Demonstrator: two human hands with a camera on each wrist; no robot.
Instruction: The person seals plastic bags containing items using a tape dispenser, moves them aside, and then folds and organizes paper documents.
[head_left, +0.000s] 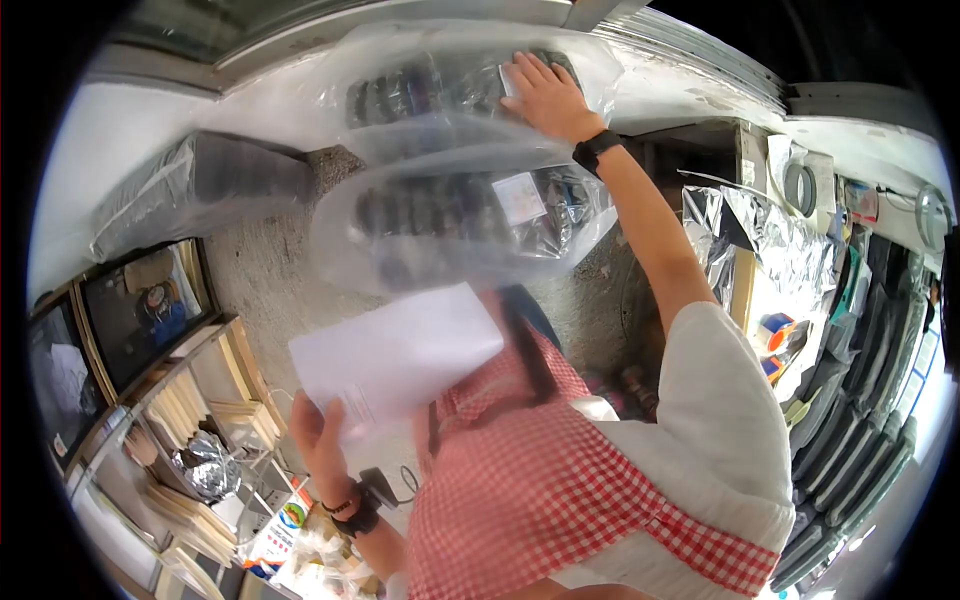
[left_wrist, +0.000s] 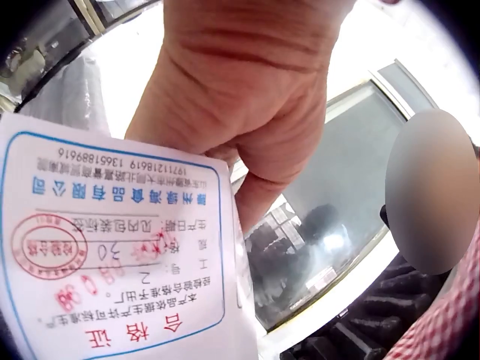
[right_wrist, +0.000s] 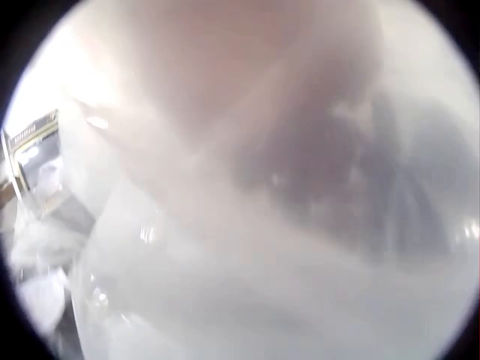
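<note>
My left hand grips a stack of white paper slips at its lower left edge. In the left wrist view, the top slip bears a blue border, printed characters and a red stamp. My right hand lies with fingers extended over the far clear plastic bag, which is filled with dark packs. A white slip shows beside its fingers. Cloudy plastic film covers much of the right wrist view. A nearer bag of dark packs has a white slip on it.
At the left stands a plastic-wrapped dark bundle, above shelving with glass panes. On the right, a bench carries silvery film and a tape roll. Rows of dark packs stand beyond. A checked apron covers the person's front.
</note>
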